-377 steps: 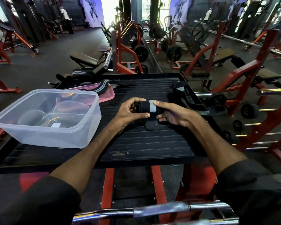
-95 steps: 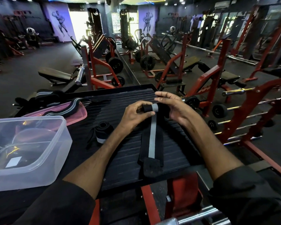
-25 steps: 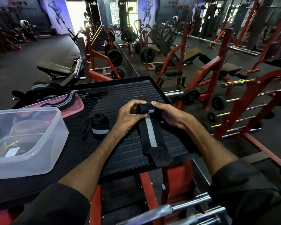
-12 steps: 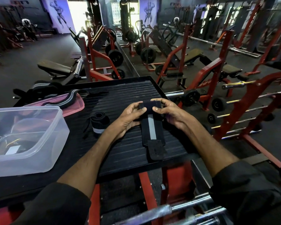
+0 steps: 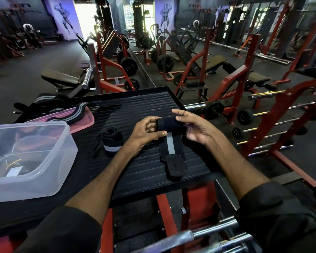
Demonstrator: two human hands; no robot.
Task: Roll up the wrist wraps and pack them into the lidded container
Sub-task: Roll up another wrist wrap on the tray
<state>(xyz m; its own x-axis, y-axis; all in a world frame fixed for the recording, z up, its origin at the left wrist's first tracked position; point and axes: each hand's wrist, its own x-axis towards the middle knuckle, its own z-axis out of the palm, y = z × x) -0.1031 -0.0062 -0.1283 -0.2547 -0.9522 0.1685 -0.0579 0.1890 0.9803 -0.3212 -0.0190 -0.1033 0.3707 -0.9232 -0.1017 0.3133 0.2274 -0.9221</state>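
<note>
From our one head view, we have both hands up over the black ribbed bench [image 5: 139, 114], and we're mid-roll on a wrist wrap [image 5: 169, 133]. Our left hand [image 5: 146, 133] pinches the left end of the roll, thumb laid along its front; our right hand [image 5: 193, 128] touches the right end with fingers half spread, so the two hands sit apart with the roll clamped between them. Below the roll the unrolled tail with its grey stripe lies flat on the bench, ending in a dark fastening patch near the front edge, so we judge this wrap a bit over halfway wound. Just left of our left hand a finished roll [image 5: 112, 141] lies on the bench, not yet packed. The clear container [image 5: 44, 157] stands open at the left edge, and through its wall we can't tell whether any wrap is inside. Its pink lid [image 5: 84, 121] lies behind it with a striped loose wrap [image 5: 72, 114] draped over it, and more dark straps beyond. So rolling, packing and closing the lid are left. We can read no brand or writing; a pale label shows in the container, too blurred to read.
</note>
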